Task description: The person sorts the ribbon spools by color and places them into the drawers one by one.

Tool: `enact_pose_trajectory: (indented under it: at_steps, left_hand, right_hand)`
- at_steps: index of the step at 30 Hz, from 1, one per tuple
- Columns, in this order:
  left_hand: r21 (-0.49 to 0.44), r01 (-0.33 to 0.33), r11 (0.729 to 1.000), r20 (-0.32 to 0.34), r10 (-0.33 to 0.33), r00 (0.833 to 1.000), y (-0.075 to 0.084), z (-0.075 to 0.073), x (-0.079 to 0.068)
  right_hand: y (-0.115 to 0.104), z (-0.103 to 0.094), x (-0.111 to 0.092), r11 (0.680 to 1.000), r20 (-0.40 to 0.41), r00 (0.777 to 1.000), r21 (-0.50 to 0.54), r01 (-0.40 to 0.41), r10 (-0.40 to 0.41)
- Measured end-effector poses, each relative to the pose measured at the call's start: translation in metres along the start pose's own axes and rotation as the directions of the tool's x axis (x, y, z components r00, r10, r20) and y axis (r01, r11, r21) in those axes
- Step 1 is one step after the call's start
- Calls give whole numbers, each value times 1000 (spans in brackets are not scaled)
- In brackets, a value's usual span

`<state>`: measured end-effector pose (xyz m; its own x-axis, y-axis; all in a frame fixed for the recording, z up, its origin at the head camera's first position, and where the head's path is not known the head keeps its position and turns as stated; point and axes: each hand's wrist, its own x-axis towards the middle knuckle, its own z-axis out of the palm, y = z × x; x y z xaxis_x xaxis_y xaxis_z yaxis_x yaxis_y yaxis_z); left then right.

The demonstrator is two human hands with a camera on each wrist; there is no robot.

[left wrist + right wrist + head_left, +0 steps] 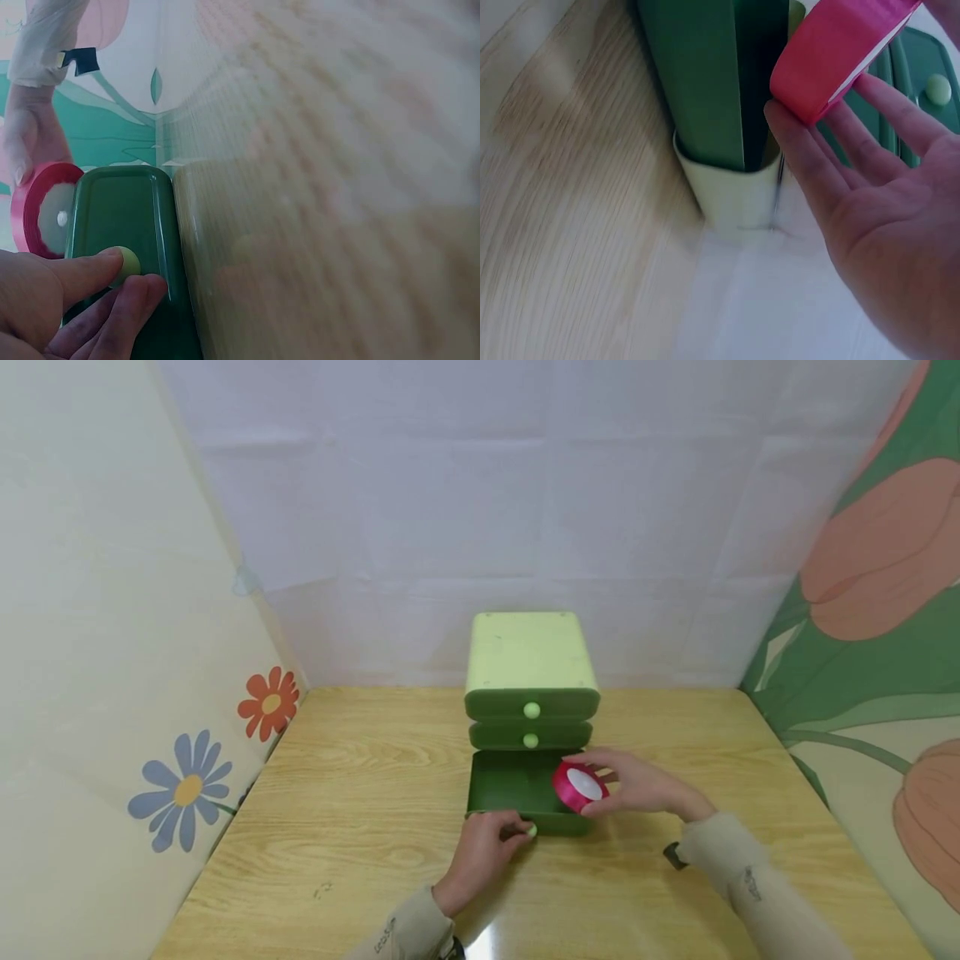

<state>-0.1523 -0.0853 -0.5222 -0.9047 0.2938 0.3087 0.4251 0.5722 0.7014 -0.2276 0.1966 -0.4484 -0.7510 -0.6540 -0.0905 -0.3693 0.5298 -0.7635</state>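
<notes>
A small drawer cabinet (531, 652) with a light green top and dark green drawer fronts stands on the table. Its bottom drawer (504, 781) is pulled out. At that drawer's front, my left hand (487, 852) pinches the round light green knob (129, 264) between thumb and fingers. My right hand (637, 785) grips a roll of pinkish-red ribbon (572, 785) with a white core, thumb on one edge and fingers on the other. The roll is tilted and overlaps the right side of the open drawer in the head view. In the right wrist view, ribbon (836, 60) hangs beside the drawer wall.
Two upper drawers with round knobs (531, 741) are closed. The wooden table (360, 777) extends on both sides of the cabinet. A white cloth wall (450, 510) rises behind, with flower-patterned panels (885, 560) at the sides.
</notes>
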Motion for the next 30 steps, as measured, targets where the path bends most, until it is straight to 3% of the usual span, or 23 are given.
enact_pose_trajectory:
  at_steps: [18,30]
  left_hand:
    - [6,-7,1000,-2,7,1000,-2,2,0]
    - [0,4,1000,15,-4,1000,0,0,1]
  right_hand:
    - [0,21,26,986,-71,997,-164,24,-36]
    - [-3,21,25,991,-87,995,-127,34,-45]
